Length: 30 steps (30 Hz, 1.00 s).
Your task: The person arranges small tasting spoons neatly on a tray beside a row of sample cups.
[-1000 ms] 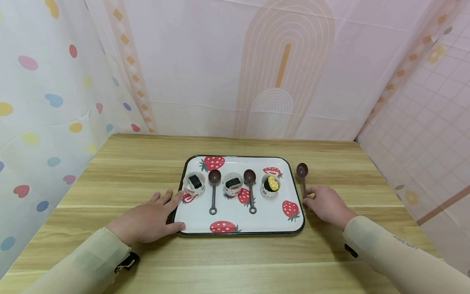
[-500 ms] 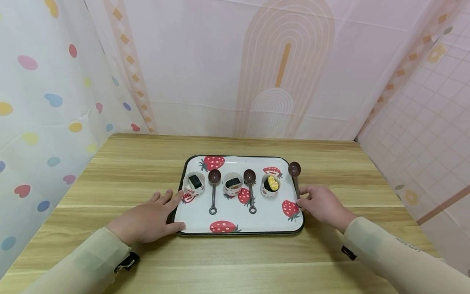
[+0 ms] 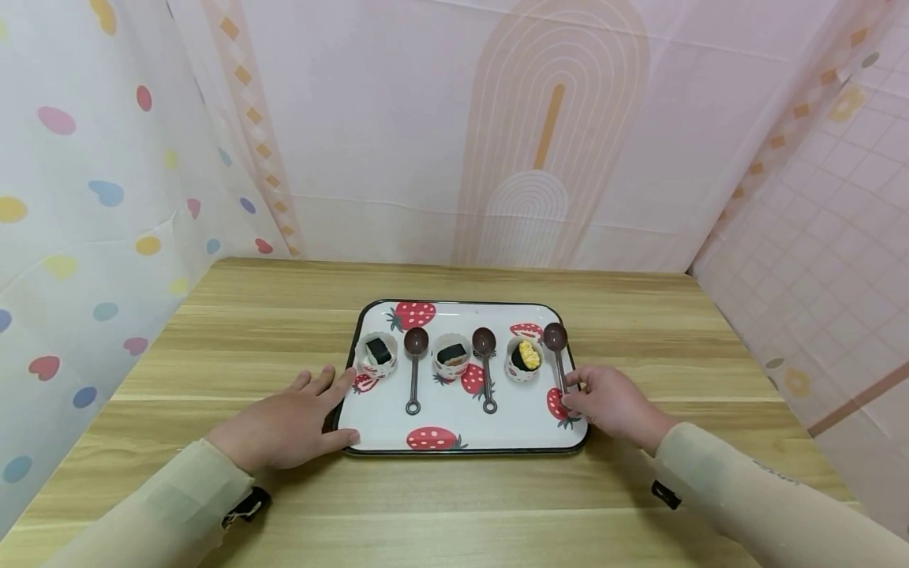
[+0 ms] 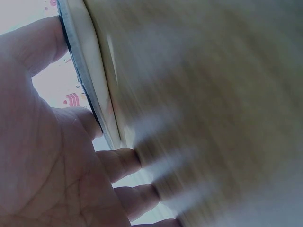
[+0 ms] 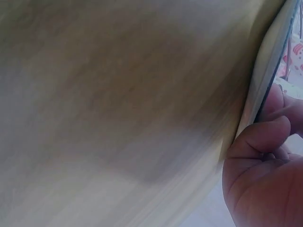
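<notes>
My right hand (image 3: 614, 402) pinches the handle of a brown spoon (image 3: 555, 338) over the right side of a white tray (image 3: 383, 426) with a dark rim and strawberry prints. The spoon's bowl points away, just right of a paper cup holding a yellow-topped sushi piece (image 3: 525, 356). My left hand (image 3: 287, 422), fingers spread, rests at the tray's left edge; the left wrist view shows its thumb (image 4: 40, 45) over the rim. Two more brown spoons, one left (image 3: 415, 343) and one central (image 3: 484, 343), lie between the cups. The other cups hold dark-wrapped pieces, left (image 3: 379, 351) and middle (image 3: 450, 355).
The tray lies on a wood-grain table (image 3: 454, 505). Behind it hangs a pale patterned curtain (image 3: 398, 158), with a dotted cloth (image 3: 92, 237) to the left and a checked cloth (image 3: 838, 252) to the right.
My right hand has moved the third spoon leftward, from the table beside the tray to over the tray's right side. The left hand has stayed in place.
</notes>
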Each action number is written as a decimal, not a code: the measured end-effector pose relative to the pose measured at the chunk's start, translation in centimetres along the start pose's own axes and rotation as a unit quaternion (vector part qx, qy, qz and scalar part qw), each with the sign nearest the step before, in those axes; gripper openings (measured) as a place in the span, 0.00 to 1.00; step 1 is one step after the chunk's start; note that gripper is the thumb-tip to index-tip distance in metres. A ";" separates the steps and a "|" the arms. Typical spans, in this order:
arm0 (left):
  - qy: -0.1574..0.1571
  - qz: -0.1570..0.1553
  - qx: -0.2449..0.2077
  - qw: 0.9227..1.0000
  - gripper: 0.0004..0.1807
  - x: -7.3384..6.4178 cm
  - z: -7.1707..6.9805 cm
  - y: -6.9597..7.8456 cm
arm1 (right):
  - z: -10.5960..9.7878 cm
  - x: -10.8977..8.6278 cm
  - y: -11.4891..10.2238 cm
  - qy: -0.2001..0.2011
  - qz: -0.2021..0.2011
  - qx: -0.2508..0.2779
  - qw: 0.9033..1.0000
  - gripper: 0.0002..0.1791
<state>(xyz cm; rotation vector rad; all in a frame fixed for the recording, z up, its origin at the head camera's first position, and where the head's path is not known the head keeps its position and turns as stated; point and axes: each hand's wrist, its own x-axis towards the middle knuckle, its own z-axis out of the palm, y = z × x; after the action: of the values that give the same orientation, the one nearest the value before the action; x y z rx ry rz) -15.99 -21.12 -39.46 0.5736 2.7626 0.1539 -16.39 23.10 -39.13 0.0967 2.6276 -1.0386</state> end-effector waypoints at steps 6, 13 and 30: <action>-0.001 0.000 0.000 1.000 0.57 0.0 0.0 0.0 | 0.6 0.3 0.1 0.000 -0.008 -0.017 1.000 0.14; -0.002 -0.001 0.001 1.000 0.57 0.1 0.0 0.1 | 0.9 0.4 0.0 0.006 -0.018 -0.028 0.999 0.13; 0.001 -0.006 -0.003 1.000 0.58 0.1 0.2 -0.2 | 1.6 0.5 -0.5 0.009 -0.007 -0.054 0.998 0.10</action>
<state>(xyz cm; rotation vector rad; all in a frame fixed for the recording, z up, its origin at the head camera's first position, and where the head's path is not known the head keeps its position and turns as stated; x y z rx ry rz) -16.10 -21.22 -39.66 0.5543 2.7667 0.1597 -16.52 21.59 -40.03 0.0642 2.6973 -0.9013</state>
